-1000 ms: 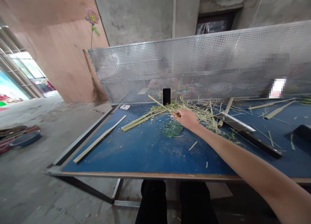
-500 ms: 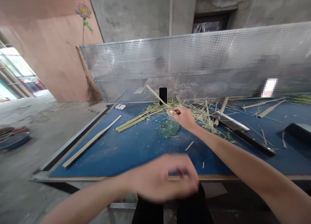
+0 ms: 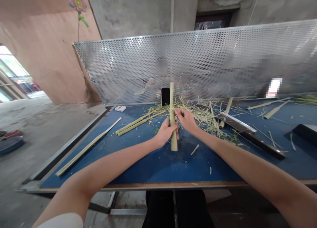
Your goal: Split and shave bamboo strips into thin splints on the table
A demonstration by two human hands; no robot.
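A pale green bamboo strip (image 3: 172, 122) stands nearly upright over the blue table (image 3: 138, 162), its lower end close to the tabletop. My left hand (image 3: 165, 132) is wrapped round its lower half. My right hand (image 3: 186, 119) pinches the strip a little higher from the right side. A pile of thin bamboo shavings (image 3: 198, 112) lies just behind both hands.
A cleaver (image 3: 244, 132) lies right of my hands. Long bamboo strips (image 3: 133, 123) and a longer slat (image 3: 86, 148) lie to the left. A phone (image 3: 165, 96) leans on the perforated metal screen (image 3: 198, 63). A dark tray (image 3: 305, 132) sits far right.
My left hand came up from below the table edge and took hold of the strip. The strip swung from slanting left to nearly upright, and the view shifted right.
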